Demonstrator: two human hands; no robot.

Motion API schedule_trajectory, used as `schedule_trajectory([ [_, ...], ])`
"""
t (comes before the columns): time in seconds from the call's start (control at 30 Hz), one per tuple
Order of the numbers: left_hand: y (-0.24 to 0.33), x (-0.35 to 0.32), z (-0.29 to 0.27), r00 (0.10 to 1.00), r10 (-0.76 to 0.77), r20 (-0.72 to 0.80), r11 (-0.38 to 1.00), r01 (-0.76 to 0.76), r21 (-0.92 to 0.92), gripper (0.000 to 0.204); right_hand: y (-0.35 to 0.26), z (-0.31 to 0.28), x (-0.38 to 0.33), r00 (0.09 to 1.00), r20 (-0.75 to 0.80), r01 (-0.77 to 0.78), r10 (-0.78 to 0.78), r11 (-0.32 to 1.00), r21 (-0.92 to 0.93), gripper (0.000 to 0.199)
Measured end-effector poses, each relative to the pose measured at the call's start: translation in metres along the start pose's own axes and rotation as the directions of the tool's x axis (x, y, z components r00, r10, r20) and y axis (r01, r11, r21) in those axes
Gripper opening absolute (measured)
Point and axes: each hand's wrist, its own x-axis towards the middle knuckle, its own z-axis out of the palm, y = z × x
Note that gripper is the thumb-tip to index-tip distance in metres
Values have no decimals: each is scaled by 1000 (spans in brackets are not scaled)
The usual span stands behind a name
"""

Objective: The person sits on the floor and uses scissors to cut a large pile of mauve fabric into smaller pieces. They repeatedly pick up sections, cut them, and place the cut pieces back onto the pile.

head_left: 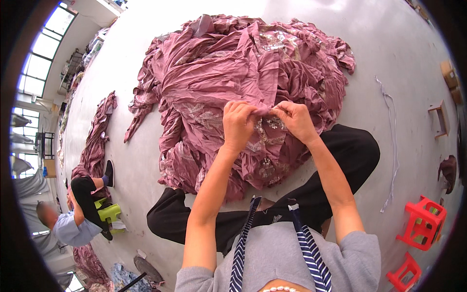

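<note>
A big pile of pink cloth (243,82) lies spread on the pale grey floor (389,58), right in front of the person who sits there with legs in black trousers (350,155) reaching out on both sides of the pile's near edge. Some of the cloth has shiny silver patterns on it. To the left of the pile, well apart from it, a second, smaller strip of the same pink cloth (95,141) runs along the floor, and another person (73,219) sits by it on a low green stool (109,211). To the right of the pile, well apart, stand two red stools (422,221) and a long thin white strip (391,141). At the near edge of the pile, the left hand (238,124) and the right hand (294,119) are close together, each pinching a fold of the pink cloth tight between curled fingers.
</note>
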Motion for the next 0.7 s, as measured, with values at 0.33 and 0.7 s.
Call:
schedule_trajectory([
  [0.33,-14,-16,-7,999,32,-15,999,-32,-24,20,-6,-21,-11,993,-36,-89,116,901,425,15],
  [0.7,-20,-42,-1,1000,-4,-14,999,3,-50,21,-7,-58,-69,970,-184,17,157,714,700,17],
])
